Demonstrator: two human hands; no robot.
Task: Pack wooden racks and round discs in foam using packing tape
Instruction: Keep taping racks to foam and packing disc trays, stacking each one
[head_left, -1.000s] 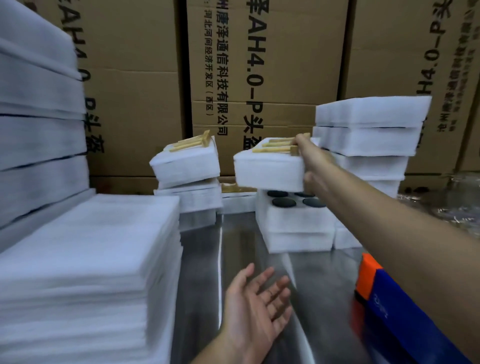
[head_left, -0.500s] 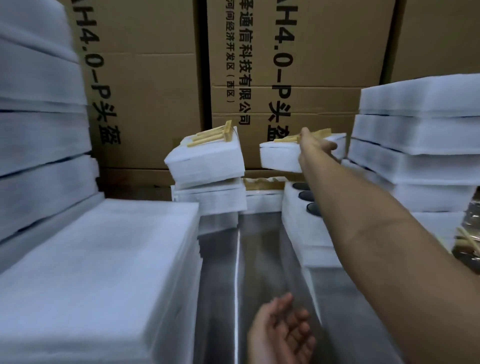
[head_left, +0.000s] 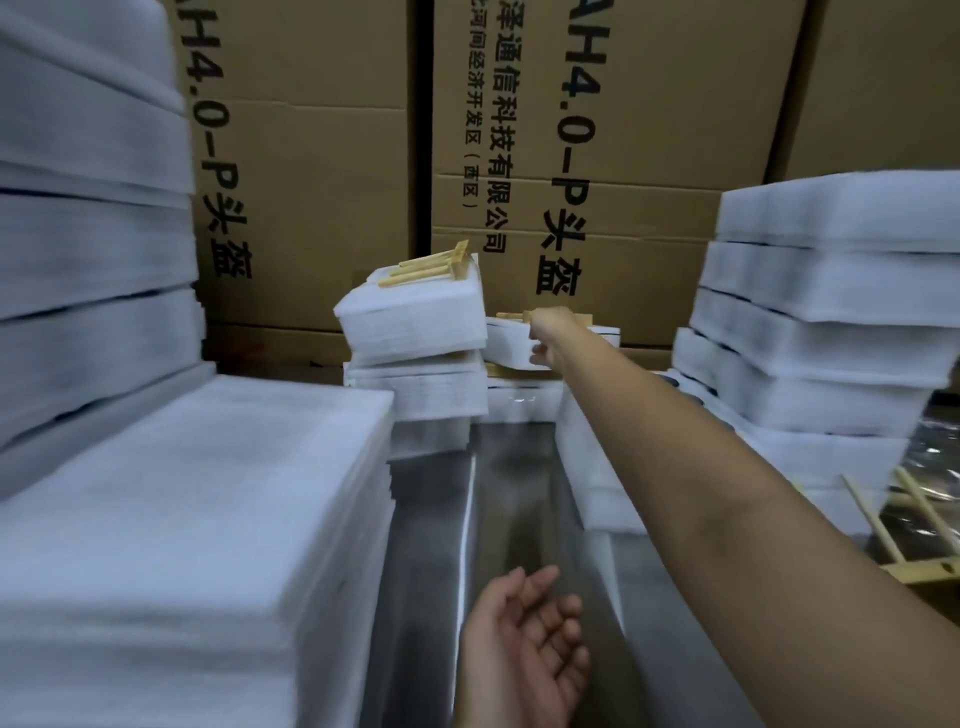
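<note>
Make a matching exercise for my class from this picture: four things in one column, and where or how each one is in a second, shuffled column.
Column one
1. left hand
2. right hand
3. wooden rack
4. cardboard boxes

Column two
A. at the back, printed with black letters
B. gripping a foam pack far from the camera
C. palm up, holding nothing, above the metal table
D. lying loose at the right edge, below the foam stack

Pairs: 1-C, 2-B, 3-D, 4-A
</note>
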